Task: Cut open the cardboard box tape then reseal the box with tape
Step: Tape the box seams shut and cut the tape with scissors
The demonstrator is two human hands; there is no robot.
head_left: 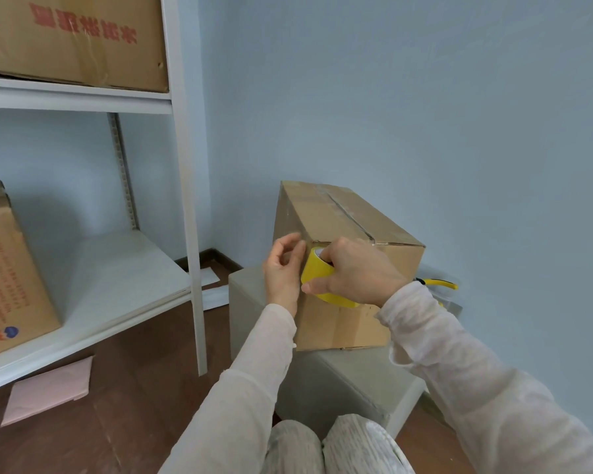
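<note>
A brown cardboard box (343,217) stands on a grey cube stool (326,381) by the blue wall. Its top flaps meet along a dark seam with old clear tape around it. My right hand (356,271) grips a yellow tape roll (317,273) in front of the box's near top corner, fingers hooked through the core. My left hand (283,268) is at the roll's left edge, with curled fingertips on the tape's outer face by the box corner. Whether it pinches a tape end I cannot tell.
A white metal shelf rack (189,186) stands to the left with cardboard boxes (72,39) on its boards. A yellow-handled tool (439,283) lies behind the box to the right. Pink paper (48,391) lies on the brown floor. My knees (332,446) are at the bottom.
</note>
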